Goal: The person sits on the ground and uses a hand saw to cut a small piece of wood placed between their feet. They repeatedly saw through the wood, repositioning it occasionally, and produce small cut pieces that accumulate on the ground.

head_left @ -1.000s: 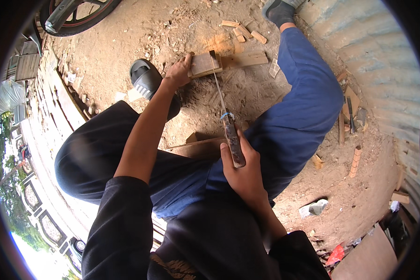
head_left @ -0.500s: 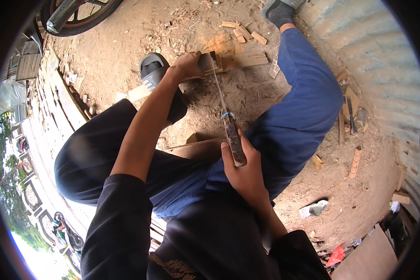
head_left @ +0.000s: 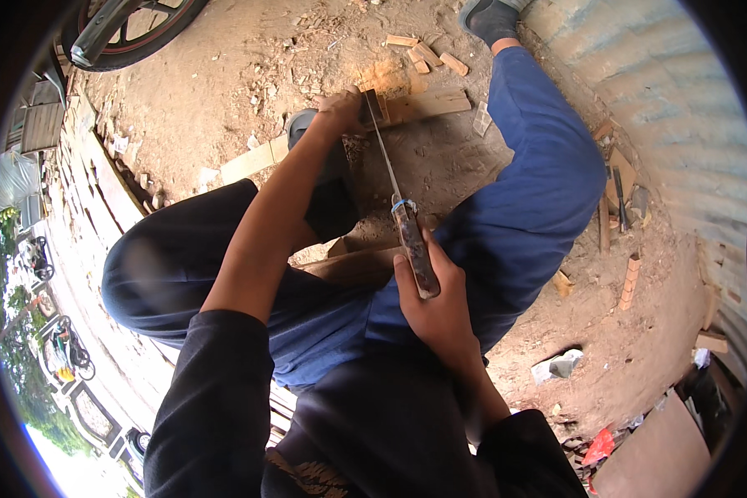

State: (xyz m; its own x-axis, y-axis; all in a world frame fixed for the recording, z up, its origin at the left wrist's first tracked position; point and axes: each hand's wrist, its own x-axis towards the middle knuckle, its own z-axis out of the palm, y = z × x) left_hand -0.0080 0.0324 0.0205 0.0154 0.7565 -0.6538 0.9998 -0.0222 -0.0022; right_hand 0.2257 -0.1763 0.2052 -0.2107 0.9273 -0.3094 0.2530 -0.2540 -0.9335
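Observation:
My right hand is wrapped round the worn, mottled handle of a handsaw, which has a blue tie at its neck. From there the thin blade runs away from me to a dark-ended wooden block on a pale plank. My left hand grips the near-left side of this block, with its fingertips partly hidden. Beside that hand, my left foot in a grey slide rests by the plank, mostly covered by my forearm and trouser leg.
Several small wood offcuts lie beyond the plank. Another timber piece sits close before me. A corrugated metal wall bounds the right, with a chisel-like tool near it. A motorcycle wheel stands far left.
My left foot has shifted right, closer to the block, and the left knee moved slightly right. Both hands keep their holds; the saw's far end and the block appear slightly farther left.

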